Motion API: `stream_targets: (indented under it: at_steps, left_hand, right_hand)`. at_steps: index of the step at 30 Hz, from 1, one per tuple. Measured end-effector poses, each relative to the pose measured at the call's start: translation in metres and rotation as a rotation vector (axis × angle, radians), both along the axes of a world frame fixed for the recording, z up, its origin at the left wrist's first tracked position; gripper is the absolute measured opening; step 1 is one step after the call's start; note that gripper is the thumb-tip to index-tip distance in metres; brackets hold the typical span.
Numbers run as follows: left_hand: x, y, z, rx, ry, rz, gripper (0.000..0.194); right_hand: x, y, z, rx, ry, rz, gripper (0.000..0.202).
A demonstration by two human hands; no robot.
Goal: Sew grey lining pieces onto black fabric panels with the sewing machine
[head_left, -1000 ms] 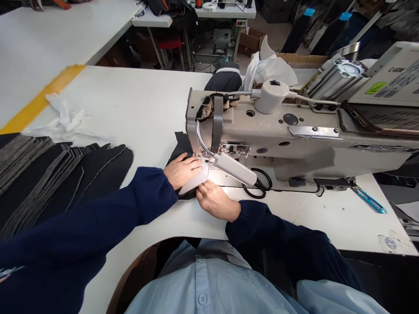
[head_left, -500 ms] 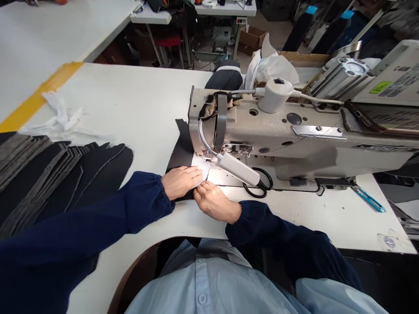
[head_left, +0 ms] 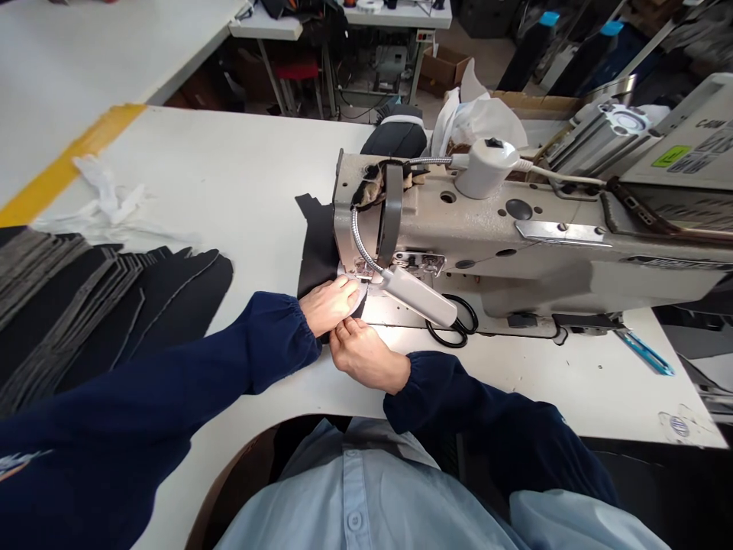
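toward the sewing table's (head_left: 515,374) front edge, my right hand (head_left: 366,355) pinches black fabric (head_left: 318,248) reaching beyond my left hand (head_left: 329,305), whose grip is unclear.

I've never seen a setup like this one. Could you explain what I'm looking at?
There is no robot: a person works bare-handed, seen by a camera on their head, looking forward and down. The beige machine is a sewing machine, with a small lamp lighting the work. The left hand rests on a whitish piece lying over black fabric; the right hand, fingers curled, is at the near edge, but whether it pinches it I can't tell. On the white table, dark pieces and white strips lie to the left; black looped handles and a blue tool lie to the right.
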State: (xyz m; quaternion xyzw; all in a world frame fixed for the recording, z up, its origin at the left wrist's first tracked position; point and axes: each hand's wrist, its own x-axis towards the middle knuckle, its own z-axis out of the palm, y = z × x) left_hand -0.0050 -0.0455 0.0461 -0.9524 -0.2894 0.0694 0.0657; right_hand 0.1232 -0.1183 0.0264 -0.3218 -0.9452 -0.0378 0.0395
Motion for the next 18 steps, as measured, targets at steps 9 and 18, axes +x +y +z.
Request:
stream_targets:
  at_steps: [9, 18]
  left_hand:
    - [-0.001, 0.004, -0.014, -0.007, -0.077, -0.045, 0.023]
    - [0.003, 0.019, -0.029, 0.03, -0.208, -0.075, 0.026]
  right_hand:
    - [-0.006, -0.006, -0.005, -0.009, 0.073, -0.036, 0.024]
    - [-0.004, -0.005, -0.028, 0.068, 0.143, -0.089, 0.027]
